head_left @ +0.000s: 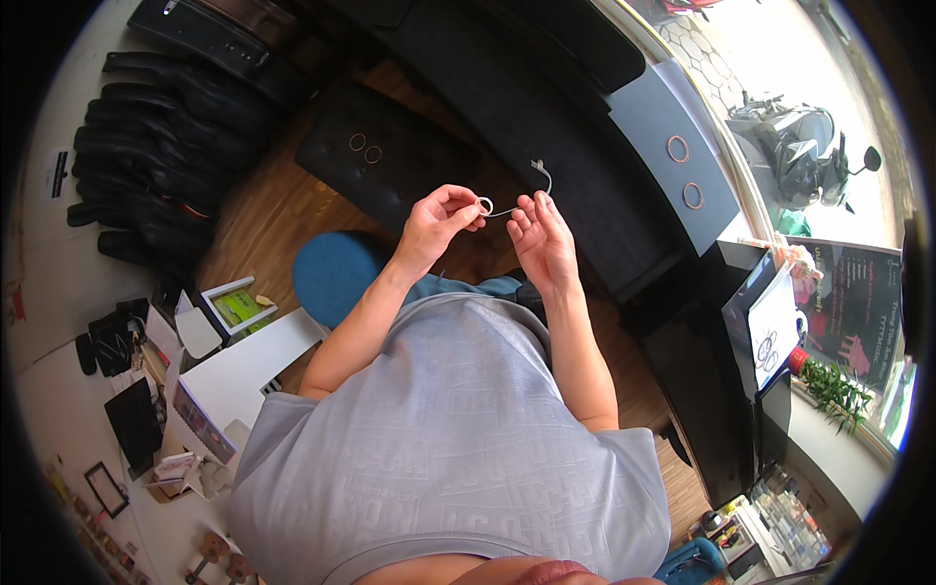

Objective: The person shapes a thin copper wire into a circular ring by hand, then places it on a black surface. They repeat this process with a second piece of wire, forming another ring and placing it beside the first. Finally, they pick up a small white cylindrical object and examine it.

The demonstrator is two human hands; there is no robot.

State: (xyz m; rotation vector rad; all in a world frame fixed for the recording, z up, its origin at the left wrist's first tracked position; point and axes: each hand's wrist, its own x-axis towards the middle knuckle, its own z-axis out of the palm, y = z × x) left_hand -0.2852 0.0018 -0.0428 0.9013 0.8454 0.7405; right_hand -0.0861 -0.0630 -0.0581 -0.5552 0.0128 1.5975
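A small white ring [486, 206], perhaps a tape roll or a coiled band, is pinched between the thumb and fingers of my left hand [439, 222]. From it a thin white strip [503, 213] runs across to my right hand [546, 244], whose fingertips close on it. Past those fingers the strip's free tail [546, 175] curls upward and ends in a small pale tab or fold. Both hands are raised in front of my body, a short gap apart, over the dark furniture. Whether the strip is tape or cord is too small to tell.
Two copper-coloured rings [366, 148] lie on a black tufted bench [419, 161]; two larger ones [685, 171] rest on a grey panel [653, 127] by the window. A long black surface [526, 107] lies beyond my hands. A blue round seat [331, 278] is at left, near a white desk [253, 361].
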